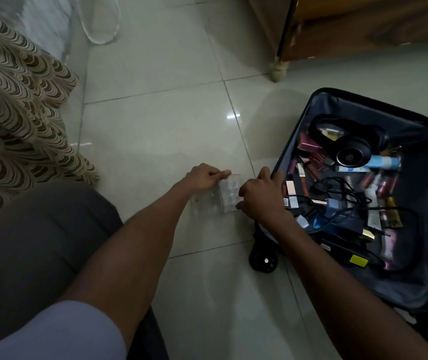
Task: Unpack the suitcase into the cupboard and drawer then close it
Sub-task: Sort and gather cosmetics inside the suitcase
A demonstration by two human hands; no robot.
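both hands pinch a clear plastic case [228,191] over the floor [155,120], left hand [203,178] at its far corner, right hand [259,196] perhaps at its near edge, just left of the open suitcase [413,281].

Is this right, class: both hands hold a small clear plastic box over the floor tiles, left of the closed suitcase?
One error: the suitcase is open, its contents exposed in the head view. Otherwise correct: left hand and right hand hold the clear plastic box over the floor tiles, to its left.
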